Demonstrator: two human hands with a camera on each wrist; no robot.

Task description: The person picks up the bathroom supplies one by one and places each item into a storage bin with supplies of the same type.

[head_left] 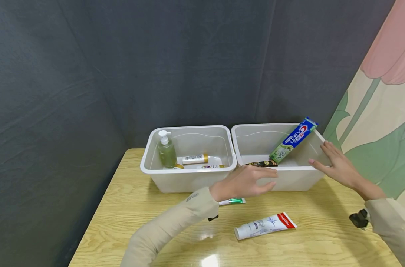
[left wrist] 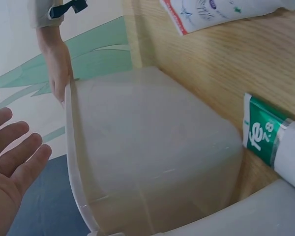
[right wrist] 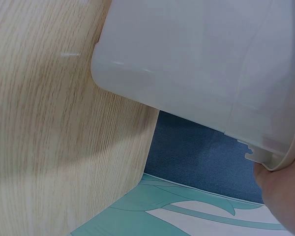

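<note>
My left hand (head_left: 244, 181) hovers in front of the right white bin (head_left: 292, 180), near its front left corner. Its fingers are loosely extended and hold nothing, as the left wrist view also shows. At that bin's front right corner, my right hand (head_left: 339, 167) rests on the rim with fairly straight fingers, the thumb by the front edge. Inside the bin, a blue and green Crest toothpaste box (head_left: 294, 139) leans up against the right side. A dark box with gold print (head_left: 262, 163) lies by the front wall, partly hidden.
The left white bin (head_left: 175, 181) holds a green pump bottle (head_left: 167, 152), a white tube with a gold cap (head_left: 194, 159) and other small items. A Colgate toothpaste tube (head_left: 264, 227) and a green-ended tube (head_left: 236, 201) lie on the wooden table (head_left: 122, 207). A dark curtain (head_left: 189, 66) hangs behind.
</note>
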